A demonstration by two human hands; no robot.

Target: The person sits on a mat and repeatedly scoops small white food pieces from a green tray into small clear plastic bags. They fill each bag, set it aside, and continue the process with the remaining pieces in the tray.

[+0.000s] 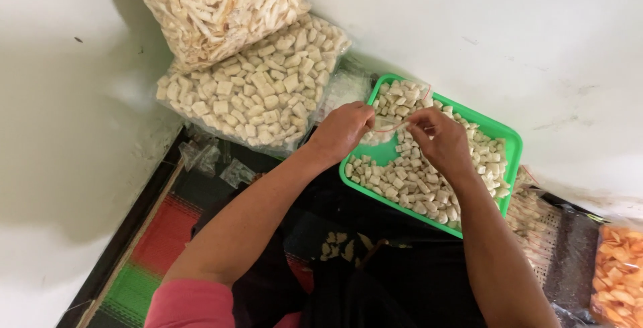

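My left hand (343, 129) and my right hand (439, 139) are held together over a green tray (512, 142) heaped with small pale square snack pieces (415, 184). Between the fingertips of both hands is a small clear plastic bag (387, 127) with a red strip along its mouth, partly filled with the same pieces. Each hand pinches one side of the bag's top. The fingers hide most of the bag.
Two big clear bags lean on the white wall at the back: one of pale squares (258, 90), one of pale strips (214, 3). Small packed bags (532, 224) and a bag of orange chips (619, 278) lie at right. Empty small bags (207, 157) lie on a striped mat (161, 241).
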